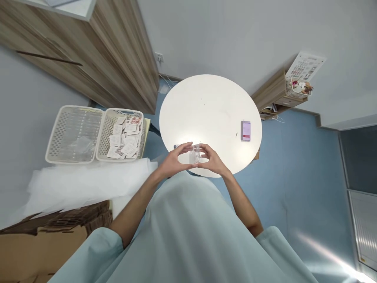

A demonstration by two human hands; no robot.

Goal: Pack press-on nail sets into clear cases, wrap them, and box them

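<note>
Between my two hands, just above the near edge of the white round table (206, 106), is a small clear plastic piece (195, 154), perhaps a little box or packet. My left hand (176, 161) grips it from the left, thumb below and fingers above. From the other side my right hand (212, 161) holds it the same way. Both hands curve around it, so its edges are partly covered. A small dark-tipped object (176, 146) lies on the table beside my left fingers, too small to name.
A purple pixelated box (246, 131) lies on the table's right side. To the left stand a white basket (100, 153) of printed packets and another basket (50, 151) of clear plastic pieces. White sheeting (88, 181) and cardboard (44, 251) are nearer me. A low cabinet (272, 88) stands at right.
</note>
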